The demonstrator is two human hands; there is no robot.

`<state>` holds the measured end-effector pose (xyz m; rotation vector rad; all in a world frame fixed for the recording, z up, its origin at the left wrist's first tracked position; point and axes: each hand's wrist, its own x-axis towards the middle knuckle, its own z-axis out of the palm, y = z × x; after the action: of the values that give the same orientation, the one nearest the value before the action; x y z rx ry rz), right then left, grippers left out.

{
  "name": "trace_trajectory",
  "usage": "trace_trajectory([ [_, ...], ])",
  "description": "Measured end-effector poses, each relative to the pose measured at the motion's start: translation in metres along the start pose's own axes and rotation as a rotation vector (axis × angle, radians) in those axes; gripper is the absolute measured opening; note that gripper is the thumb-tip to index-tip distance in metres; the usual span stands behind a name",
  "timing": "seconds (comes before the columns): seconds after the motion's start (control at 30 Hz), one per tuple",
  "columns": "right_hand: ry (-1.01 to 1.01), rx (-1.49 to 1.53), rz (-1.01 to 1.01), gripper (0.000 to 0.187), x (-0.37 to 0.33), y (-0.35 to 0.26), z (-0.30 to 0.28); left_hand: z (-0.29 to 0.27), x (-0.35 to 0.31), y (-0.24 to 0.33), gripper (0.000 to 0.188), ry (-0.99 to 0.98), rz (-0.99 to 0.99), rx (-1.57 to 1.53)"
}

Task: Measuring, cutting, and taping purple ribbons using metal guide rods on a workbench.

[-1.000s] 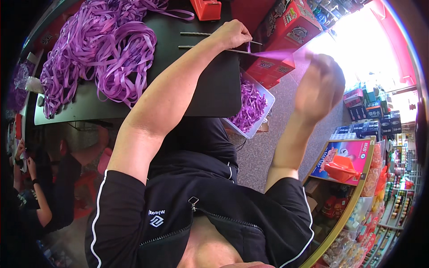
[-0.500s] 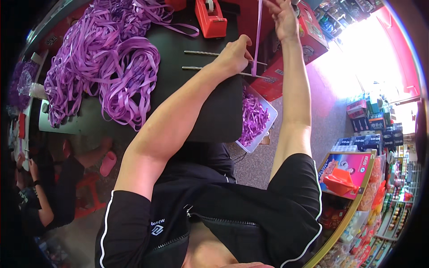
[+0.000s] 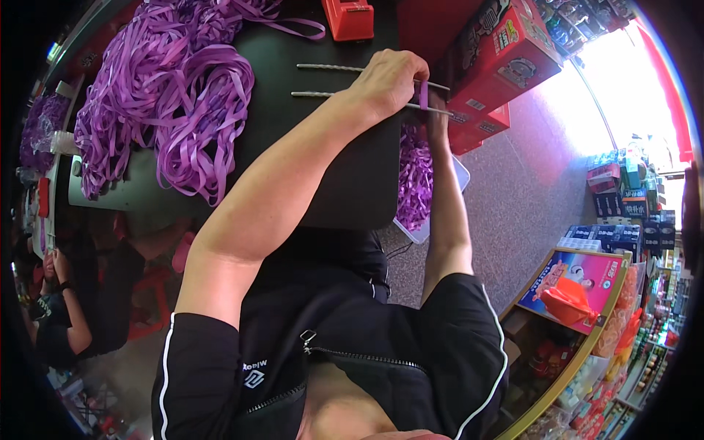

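Two thin metal rods, one farther [image 3: 326, 67] and one nearer [image 3: 312, 94], lie side by side on the black table [image 3: 323, 183] and stick out past its right edge. A strip of purple ribbon [image 3: 423, 99] goes across both rods near their right ends. My left hand [image 3: 385, 84] rests over the rods with its fingers curled closed on the top of this ribbon. Beneath the rod ends is my right hand [image 3: 438, 126], in shadow beside the ribbon; its fingers are mostly hidden. Below the table edge, cut purple ribbon pieces [image 3: 415, 176] fill a translucent bin [image 3: 462, 173].
A large tangle of purple ribbon [image 3: 169, 95] covers the table's left side. A red tape dispenser [image 3: 350, 20] stands at the back. Red boxes [image 3: 506, 55] are stacked right of the table. Another person [image 3: 88, 301] sits at far left. A display case [image 3: 579, 290] stands at lower right.
My right hand has come down from the upper right to under the rod ends. The long upright stretch of ribbon now shows only as a short strip across the rods.
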<state>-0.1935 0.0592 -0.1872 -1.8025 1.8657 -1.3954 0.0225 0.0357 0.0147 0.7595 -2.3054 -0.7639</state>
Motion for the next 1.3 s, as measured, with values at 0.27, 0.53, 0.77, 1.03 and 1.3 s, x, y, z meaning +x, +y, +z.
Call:
trace_trajectory([
  [0.27, 0.142, 0.232, 0.138, 0.039, -0.157, -0.145, 0.003, 0.008, 0.007, -0.009, 0.027, 0.013, 0.15, -0.123],
  [0.53, 0.274, 0.072, 0.074, 0.041, -0.179, -0.225, -0.052, 0.011, 0.014, -0.021, 0.026, -0.087, 0.075, -0.174],
  [0.77, 0.406, 0.061, -0.242, 0.042, -0.144, -0.251, -0.068, 0.009, 0.013, -0.021, 0.024, -0.11, 0.072, -0.187],
  [1.03, 0.412, 0.526, -0.366, 0.047, -0.036, -0.261, -0.086, 0.007, 0.014, -0.028, 0.021, -0.106, 0.067, -0.185],
  [1.3, 0.128, 0.523, -0.139, 0.053, 0.071, -0.185, -0.092, 0.001, 0.012, -0.013, 0.039, -0.076, -0.013, -0.251],
])
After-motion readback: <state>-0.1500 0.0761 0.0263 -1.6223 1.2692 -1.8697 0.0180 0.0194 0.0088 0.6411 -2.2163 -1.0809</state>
